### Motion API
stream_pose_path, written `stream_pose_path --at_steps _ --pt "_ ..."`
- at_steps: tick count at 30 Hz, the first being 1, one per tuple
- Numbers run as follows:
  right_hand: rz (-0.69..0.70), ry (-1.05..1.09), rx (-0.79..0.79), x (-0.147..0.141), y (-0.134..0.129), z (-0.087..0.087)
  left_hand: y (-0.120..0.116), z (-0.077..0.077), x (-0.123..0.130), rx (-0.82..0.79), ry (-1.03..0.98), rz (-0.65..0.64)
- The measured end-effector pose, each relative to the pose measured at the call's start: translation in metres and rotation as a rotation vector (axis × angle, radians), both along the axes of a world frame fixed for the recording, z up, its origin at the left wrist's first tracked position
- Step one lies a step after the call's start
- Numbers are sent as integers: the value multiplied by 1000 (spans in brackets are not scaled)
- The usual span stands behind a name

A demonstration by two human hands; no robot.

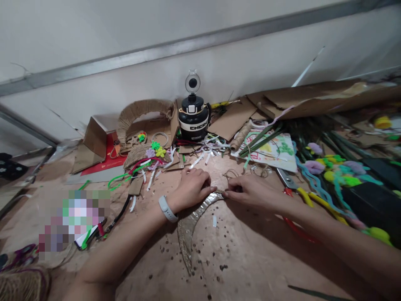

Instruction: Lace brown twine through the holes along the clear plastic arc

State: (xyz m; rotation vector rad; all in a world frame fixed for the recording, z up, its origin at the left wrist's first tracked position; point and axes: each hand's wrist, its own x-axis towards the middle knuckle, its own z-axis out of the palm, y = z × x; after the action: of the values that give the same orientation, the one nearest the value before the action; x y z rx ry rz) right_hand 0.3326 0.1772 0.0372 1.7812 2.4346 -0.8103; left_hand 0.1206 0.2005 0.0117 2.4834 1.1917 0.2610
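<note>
A crescent-shaped piece [191, 221] with a shiny, tape-like face and twine along its outer edge lies on the table [250, 267]. My left hand [194, 188], below a light wristband, is closed on its upper part, thumb pressed on the shiny face. At the crescent's upper right tip my right hand [239, 190] is pinched on the end, where thin twine [231, 173] loops up beside the fingers. The undersides of both hands are hidden.
Behind stand a black bottle [193, 121] and a twine-wrapped arch [144, 106]. Red-handled scissors [286, 179], yellow-handled ones [305, 196] and fuzzy coloured stems [344, 171] lie right. A twine spool [241, 136] and paper strips sit beyond my hands; a phone [90, 234] lies left.
</note>
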Motion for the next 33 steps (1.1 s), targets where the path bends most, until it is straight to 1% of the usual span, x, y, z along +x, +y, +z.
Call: stream_pose_path --at_steps 4,9,11,15,21,25,28,33 --pt "11 2 -6 -1 1 -1 -1 0 -1 4 -11 8" --pt "29 11 -20 0 4 -5 -4 1 1 39 -130 94" --pt "31 16 -32 1 5 -6 -5 0 3 40 -152 76" --pt "31 20 -16 0 5 -7 -5 -3 7 31 -94 13" --pt "-1 3 -14 1 3 -5 -3 -2 7 5 -69 -3" --pt "-13 49 -26 6 1 -5 -3 -2 7 -3 -59 -8" --pt "-30 62 -7 8 -1 -7 -3 -3 7 4 -63 -14" --pt "-15 58 42 7 -4 -9 -1 -6 6 12 -73 -17"
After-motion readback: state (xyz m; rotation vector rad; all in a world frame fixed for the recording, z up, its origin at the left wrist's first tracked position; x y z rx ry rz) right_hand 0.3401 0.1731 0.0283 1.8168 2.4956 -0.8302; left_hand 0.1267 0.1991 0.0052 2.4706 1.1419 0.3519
